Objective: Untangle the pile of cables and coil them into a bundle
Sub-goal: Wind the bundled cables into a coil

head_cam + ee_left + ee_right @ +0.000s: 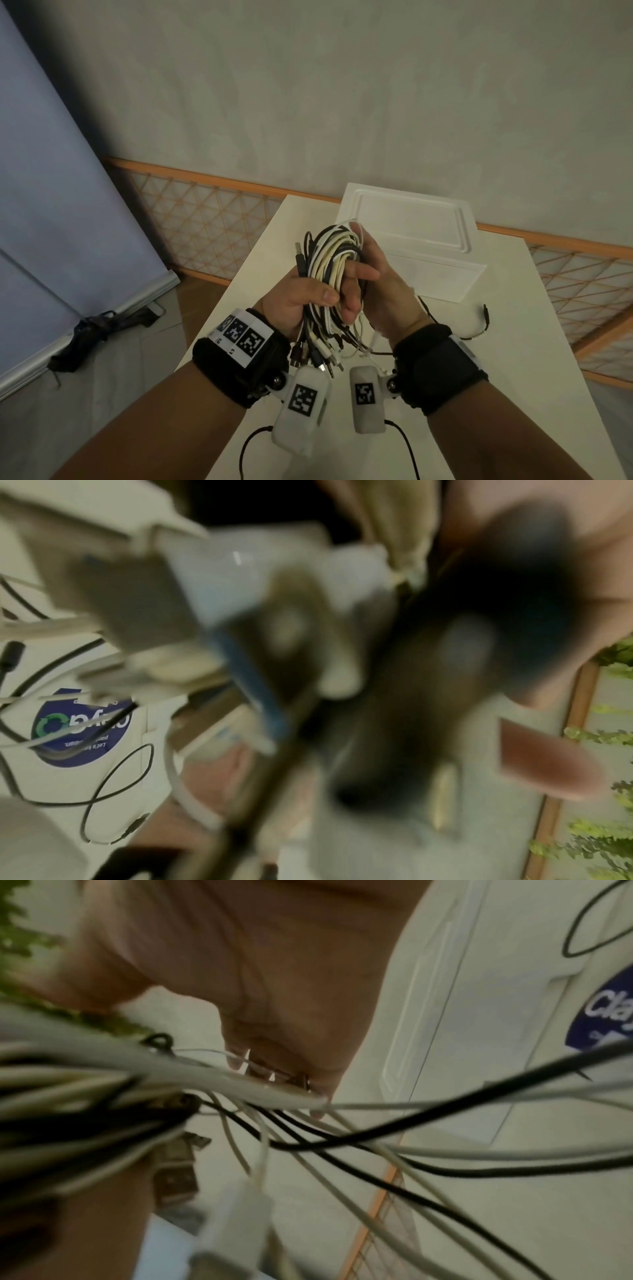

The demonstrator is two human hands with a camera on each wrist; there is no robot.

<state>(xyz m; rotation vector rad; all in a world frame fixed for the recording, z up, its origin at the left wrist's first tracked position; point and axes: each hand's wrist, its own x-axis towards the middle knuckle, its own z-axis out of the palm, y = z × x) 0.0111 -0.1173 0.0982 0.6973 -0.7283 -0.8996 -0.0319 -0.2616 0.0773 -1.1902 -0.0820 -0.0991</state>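
Note:
A bundle of black and white cables (330,260) is held up over the white table (513,394). My left hand (318,294) grips its lower half, thumb pressed across the strands. My right hand (359,274) holds the looped upper part, one fingertip at the top of the loops and the thumb through them. Several plug ends (318,356) hang below the hands. The left wrist view is blurred, with plugs (143,610) close to the lens. In the right wrist view, my palm (274,961) sits above loose strands (342,1139) and a USB plug (178,1172).
A white box with its lid (411,222) stands at the back of the table. A thin loose cable (484,318) lies on the table to the right. The table's left edge (239,284) drops to the floor. A lattice railing (205,219) runs behind.

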